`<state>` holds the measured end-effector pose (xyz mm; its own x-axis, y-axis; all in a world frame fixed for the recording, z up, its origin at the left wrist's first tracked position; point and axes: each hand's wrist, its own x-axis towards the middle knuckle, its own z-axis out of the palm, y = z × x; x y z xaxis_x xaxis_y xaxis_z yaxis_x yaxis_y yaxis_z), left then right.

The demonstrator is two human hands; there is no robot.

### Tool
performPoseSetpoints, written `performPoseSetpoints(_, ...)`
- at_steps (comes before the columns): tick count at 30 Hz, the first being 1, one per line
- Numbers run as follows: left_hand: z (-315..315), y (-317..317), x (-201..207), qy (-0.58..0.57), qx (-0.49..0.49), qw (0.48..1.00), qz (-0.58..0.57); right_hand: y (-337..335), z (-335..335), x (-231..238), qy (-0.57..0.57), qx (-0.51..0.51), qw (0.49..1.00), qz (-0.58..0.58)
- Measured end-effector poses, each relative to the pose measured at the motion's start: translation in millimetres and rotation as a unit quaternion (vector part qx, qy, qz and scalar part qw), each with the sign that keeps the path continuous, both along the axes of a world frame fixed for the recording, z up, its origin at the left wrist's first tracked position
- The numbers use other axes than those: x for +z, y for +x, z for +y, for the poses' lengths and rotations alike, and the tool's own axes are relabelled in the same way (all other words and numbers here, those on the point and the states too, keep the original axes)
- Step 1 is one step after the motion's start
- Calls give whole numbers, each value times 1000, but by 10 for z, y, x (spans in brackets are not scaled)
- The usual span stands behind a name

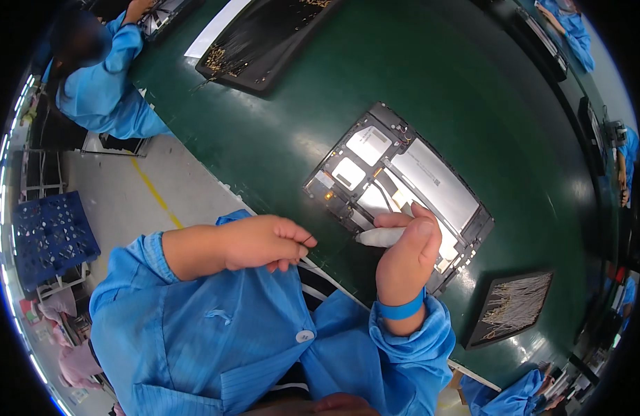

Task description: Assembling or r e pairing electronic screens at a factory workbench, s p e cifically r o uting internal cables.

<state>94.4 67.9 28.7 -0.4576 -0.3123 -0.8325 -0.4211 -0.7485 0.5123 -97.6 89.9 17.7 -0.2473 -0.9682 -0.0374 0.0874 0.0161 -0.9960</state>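
Note:
An opened tablet-like device (431, 182) lies tilted on the green table, its silvery panels, black frame and thin cables exposed. Over its near edge is my right hand (410, 260), wearing a blue wristband. One of its fingers has a white cover (381, 237) and points left beside the device's lower left edge. The other fingers are bent close together, and what they grip, if anything, is hidden. My left hand (268, 243) hovers by the table's near edge, apart from the device. Its fingers are curled with the tips close together; anything between them is too small to name.
A black tray (268, 83) of thin black cables with gold ends sits at the far left of the table (521, 166). Near the right edge rests a smaller black tray (478, 333) of pale cables. Co-workers in blue occupy both sides. A blue crate (56, 236) stands left.

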Motion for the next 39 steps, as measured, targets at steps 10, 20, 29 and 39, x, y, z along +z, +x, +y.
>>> performPoseSetpoints(10,-49,-52,9,30,72,996,34,-32,-82,249,136,5,987,-88)
performPoseSetpoints(20,-93,-105,-26,-1,64,998,2,-86,-407,253,145,297,888,321)
performPoseSetpoints(29,-122,-201,9,-40,94,994,-42,-216,-336,201,184,172,950,185)
performPoseSetpoints(39,-274,-311,-57,-94,-89,989,-73,-1872,942,335,265,-344,806,402)
